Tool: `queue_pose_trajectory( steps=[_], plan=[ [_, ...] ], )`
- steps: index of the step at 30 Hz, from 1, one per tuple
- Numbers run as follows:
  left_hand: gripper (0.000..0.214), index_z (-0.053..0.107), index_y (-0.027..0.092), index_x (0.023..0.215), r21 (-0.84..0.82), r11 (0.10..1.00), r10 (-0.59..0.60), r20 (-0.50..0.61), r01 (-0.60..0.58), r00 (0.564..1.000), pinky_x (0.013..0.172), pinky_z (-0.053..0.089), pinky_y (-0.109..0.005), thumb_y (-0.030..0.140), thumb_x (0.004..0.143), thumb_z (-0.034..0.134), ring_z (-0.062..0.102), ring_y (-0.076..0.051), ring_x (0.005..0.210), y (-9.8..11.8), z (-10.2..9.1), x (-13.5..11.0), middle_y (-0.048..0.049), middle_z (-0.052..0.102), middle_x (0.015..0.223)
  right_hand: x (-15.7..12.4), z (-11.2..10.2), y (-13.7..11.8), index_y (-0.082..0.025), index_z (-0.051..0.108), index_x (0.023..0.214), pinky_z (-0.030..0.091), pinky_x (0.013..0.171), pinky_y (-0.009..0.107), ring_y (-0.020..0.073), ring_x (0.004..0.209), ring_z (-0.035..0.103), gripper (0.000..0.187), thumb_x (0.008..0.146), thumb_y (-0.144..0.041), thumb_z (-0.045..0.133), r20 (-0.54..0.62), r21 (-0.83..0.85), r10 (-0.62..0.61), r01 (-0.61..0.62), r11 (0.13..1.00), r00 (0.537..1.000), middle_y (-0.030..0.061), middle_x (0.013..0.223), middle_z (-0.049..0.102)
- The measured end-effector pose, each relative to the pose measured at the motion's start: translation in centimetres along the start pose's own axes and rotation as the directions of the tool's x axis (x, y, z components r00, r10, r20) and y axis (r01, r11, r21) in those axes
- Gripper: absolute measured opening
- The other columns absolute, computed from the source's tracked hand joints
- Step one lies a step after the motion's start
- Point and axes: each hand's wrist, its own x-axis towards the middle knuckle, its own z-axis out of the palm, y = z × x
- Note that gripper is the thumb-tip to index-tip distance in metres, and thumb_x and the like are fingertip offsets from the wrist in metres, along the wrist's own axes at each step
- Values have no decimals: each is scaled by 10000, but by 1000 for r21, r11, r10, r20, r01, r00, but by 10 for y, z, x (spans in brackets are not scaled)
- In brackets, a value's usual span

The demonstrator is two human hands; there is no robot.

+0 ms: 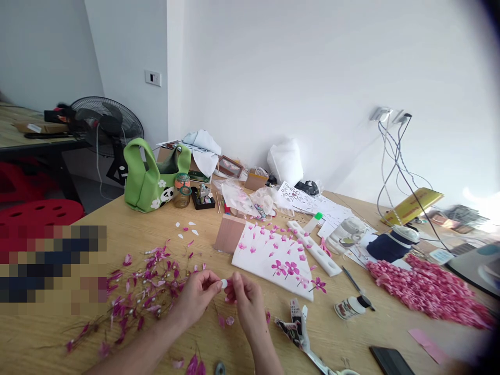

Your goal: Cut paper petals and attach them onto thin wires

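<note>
Above the near middle of the table, my left hand is closed in a pinch on a small white petal-shaped piece. My right hand is closed close beside it, its fingertips on a bit of pink petal that they mostly hide. Left of my hands lies a loose spread of magenta fabric flowers on thin stems. A white foam board behind my right hand carries rows of pink petals and several magenta blossoms. Scissors with wrapped blades lie right of my right hand.
A green bag, a glass jar and a brown block stand farther back. To the right are a glue bottle, a brush, a pink petal heap and a black phone. Cables hang from the wall.
</note>
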Motion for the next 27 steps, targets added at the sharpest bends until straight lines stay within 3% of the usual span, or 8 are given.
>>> queue_pose_trajectory(
  steps=[3, 9, 19, 27],
  plan=[
    [338, 575, 153, 663, -31, 999, -27, -21, 27, 999, 424, 268, -198, 483, 668, 644, 334, -82, 469, -1, -1, 1, 60, 457, 542, 1, -2, -2, -147, 551, 631, 383, 496, 247, 131, 490, 486, 616, 826, -688, 331, -10, 94, 75, -74, 993, 997, 19, 560, 520],
    [331, 569, 155, 649, -33, 999, -38, -12, 38, 999, 419, 258, -201, 476, 649, 652, 311, -79, 457, -1, 0, 2, 69, 424, 521, 3, -3, 5, -123, 564, 688, 342, 492, 234, 117, 491, 470, 440, 700, -554, 651, 48, 44, 81, -83, 996, 996, -6, 565, 510],
    [304, 595, 150, 656, -20, 997, -79, 70, 81, 994, 426, 243, -205, 448, 650, 655, 327, -81, 461, -1, -4, 5, 62, 449, 525, 3, -5, 6, -128, 542, 685, 319, 506, 239, 108, 512, 426, 342, 759, -458, 591, 70, -37, 76, -74, 997, 995, -14, 563, 487],
    [231, 619, 139, 600, 39, 999, -34, 89, 31, 995, 456, 285, -215, 357, 599, 694, 402, -97, 478, 1, -11, 10, 28, 532, 528, 0, -7, 1, -146, 545, 681, 343, 491, 229, 99, 495, 413, 346, 769, -478, 585, 128, -107, 62, -48, 993, 990, -28, 545, 494]
  ],
)
